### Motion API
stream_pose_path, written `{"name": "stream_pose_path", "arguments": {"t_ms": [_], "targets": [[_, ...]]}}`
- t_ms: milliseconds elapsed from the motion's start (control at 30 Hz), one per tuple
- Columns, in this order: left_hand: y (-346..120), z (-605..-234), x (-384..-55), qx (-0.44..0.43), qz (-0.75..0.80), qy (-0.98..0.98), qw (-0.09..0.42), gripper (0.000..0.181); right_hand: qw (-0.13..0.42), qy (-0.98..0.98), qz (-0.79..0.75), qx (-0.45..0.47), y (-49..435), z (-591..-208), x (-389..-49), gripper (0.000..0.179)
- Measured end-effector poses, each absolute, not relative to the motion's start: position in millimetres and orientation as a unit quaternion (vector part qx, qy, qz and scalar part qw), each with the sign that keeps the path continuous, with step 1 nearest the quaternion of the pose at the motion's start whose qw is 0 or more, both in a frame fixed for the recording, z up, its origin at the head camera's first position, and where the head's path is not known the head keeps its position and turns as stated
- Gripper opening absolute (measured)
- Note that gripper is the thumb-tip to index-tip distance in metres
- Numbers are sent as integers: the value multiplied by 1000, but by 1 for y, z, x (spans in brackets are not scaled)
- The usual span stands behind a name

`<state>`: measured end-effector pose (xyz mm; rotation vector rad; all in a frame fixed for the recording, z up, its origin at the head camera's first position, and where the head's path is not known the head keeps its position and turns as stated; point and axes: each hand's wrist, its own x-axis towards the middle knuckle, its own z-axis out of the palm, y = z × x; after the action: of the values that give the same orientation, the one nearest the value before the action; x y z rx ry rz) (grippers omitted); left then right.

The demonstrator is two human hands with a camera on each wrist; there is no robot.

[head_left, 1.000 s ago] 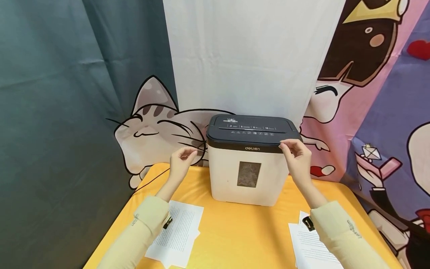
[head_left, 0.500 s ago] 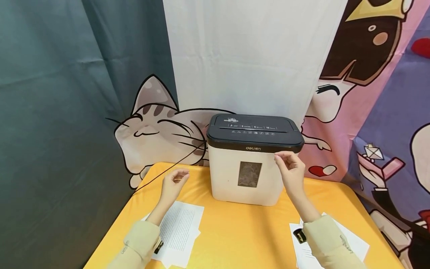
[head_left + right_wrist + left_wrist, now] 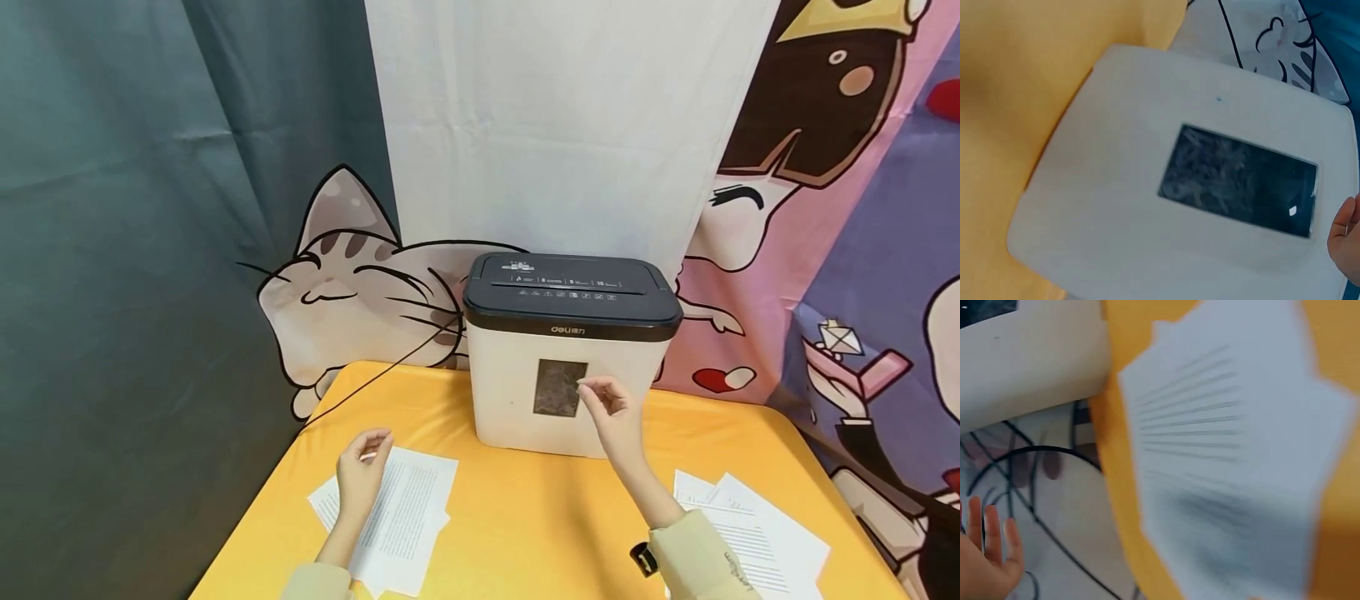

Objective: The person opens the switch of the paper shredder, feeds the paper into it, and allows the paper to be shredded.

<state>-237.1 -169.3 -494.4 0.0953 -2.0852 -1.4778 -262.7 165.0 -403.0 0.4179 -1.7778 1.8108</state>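
Several sheets (image 3: 408,517) lie on the desk (image 3: 525,533) in front of the shredder (image 3: 502,375) and to its left, the top one's long axis slanting slightly toward it. Above them is the left hand (image 3: 360,475), clearly the nearer hand; most of the paper lies just to its right. Its grip is loosely curled, nothing visible inside. The right hand (image 3: 621,421) hangs before the shredder's front, grip narrow, apparently holding nothing. More paper (image 3: 750,550) lies in front of the shredder, to its right.
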Motion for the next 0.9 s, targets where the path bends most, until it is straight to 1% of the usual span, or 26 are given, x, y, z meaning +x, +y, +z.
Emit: {"name": "stream_pose_path", "arguments": {"t_ms": [133, 200, 300, 467, 633, 733, 900], "targets": [[-175, -515, -229, 79, -516, -804, 284, 11, 274, -669, 676, 143, 161, -418, -266, 7], [-181, -523, -226, 93, -493, -821, 271, 12, 271, -670, 675, 147, 156, -424, -267, 7], [-190, -532, -221, 105, -458, -849, 242, 16, 251, -678, 674, 153, 146, -434, -265, 8], [-200, -545, -213, 87, -408, -891, 177, 30, 211, -701, 663, 158, 125, -447, -256, 5], [-204, -554, -211, 98, -362, -916, 142, 44, 176, -726, 642, 173, 108, -450, -242, 6], [-205, -558, -211, 112, -327, -931, 115, 53, 154, -741, 633, 163, 101, -455, -236, 7], [-206, -563, -210, 117, -291, -948, 51, 70, 138, -755, 625, 141, 91, -475, -232, 5]]}}
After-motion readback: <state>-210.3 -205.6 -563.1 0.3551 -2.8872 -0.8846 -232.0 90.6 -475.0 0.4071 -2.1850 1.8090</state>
